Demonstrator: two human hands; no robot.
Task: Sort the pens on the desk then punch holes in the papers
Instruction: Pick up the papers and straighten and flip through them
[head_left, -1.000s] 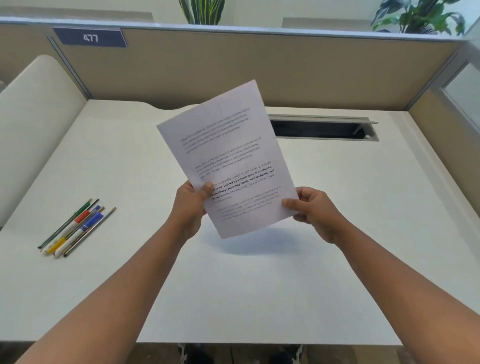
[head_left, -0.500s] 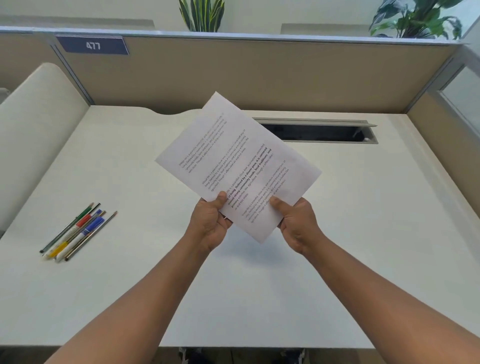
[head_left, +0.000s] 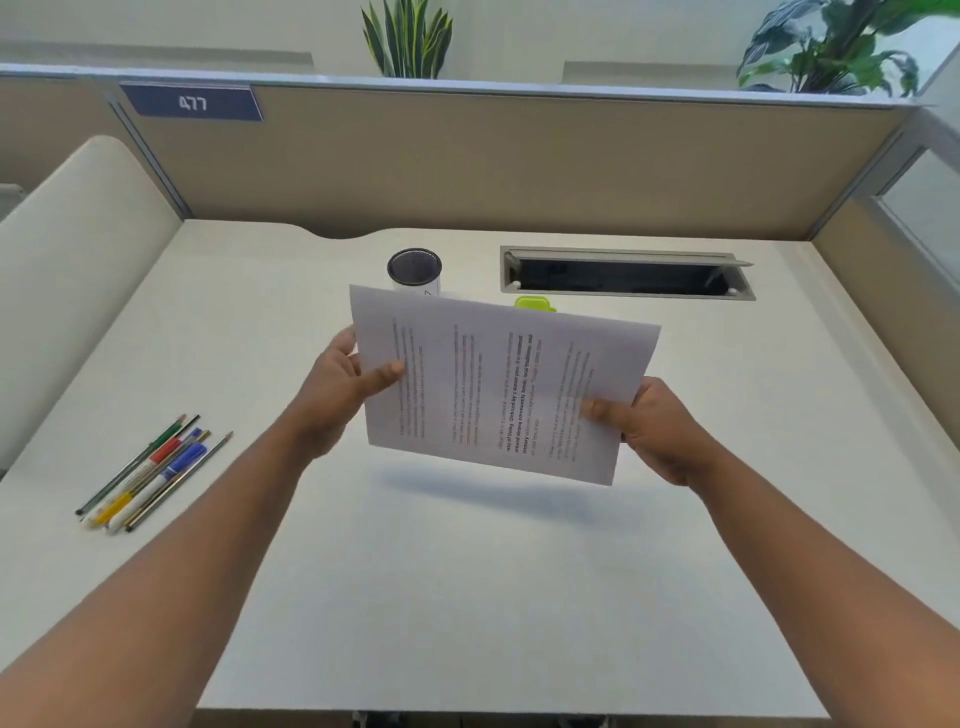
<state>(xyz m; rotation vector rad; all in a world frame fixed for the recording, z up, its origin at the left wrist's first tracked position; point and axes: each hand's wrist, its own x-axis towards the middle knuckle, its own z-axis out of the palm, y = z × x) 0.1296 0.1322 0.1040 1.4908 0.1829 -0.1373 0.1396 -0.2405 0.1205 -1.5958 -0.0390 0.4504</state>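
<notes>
The printed papers (head_left: 498, 384) hang above the middle of the white desk (head_left: 467, 597), turned sideways so the text lines run up and down. My left hand (head_left: 343, 389) grips their left edge with the thumb on top. My right hand (head_left: 657, 428) pinches the lower right corner. Several pens and pencils (head_left: 150, 473) lie side by side in a slanted row at the desk's left. Behind the papers peeks a lime-green object (head_left: 535, 303), mostly hidden, so I cannot tell what it is.
A mesh pen cup (head_left: 414, 270) stands behind the papers' upper left corner. An open cable tray slot (head_left: 626, 274) is cut into the desk at the back right. Beige partitions wall the desk at the back and both sides.
Both hands turned the papers clockwise from a slanted upright hold to a sideways one. The pen cup and the green object behind them came into view.
</notes>
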